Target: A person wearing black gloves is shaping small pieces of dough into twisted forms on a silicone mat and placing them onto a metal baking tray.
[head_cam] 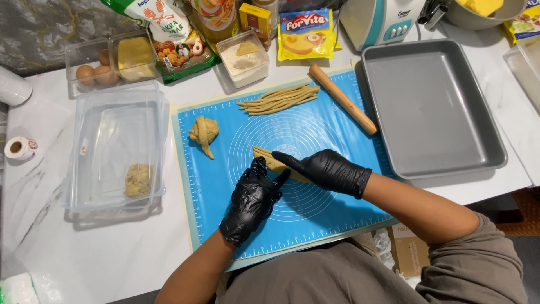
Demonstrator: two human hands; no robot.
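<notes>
Pressing on a short strip of dough [269, 159], both hands wear black gloves and work in the middle of a blue mat [236, 236] with white circles printed on it. The right hand [329, 170] lies flat over the strip with its fingers stretched and close together. The left hand [252, 200] rests just beside it, fingers loosely bent, its fingertips touching the near edge of the same strip. Neither hand pinches anything.

Beyond the hands, at the far side of the mat, lies a bundle of thin rolled dough sticks [279, 99], and next to them a wooden rolling pin [343, 99] lies tilted. To the left of the hands a rough lump of dough [203, 133] sits on the mat. Further left stands a clear plastic box [115, 147] with a small piece of dough [138, 179] inside. To the right of the hands is a grey metal baking tray [430, 107].

Along the far edge of the bench [84, 253] the packages stand in a row: a flat yellow packet [306, 34] with a red label and a picture of bread, a small yellow carton [254, 18], a green and white bag [169, 34] lying tilted, and a clear tub [243, 57] with pale powder. At the far left a clear container holds brown eggs [94, 74].
</notes>
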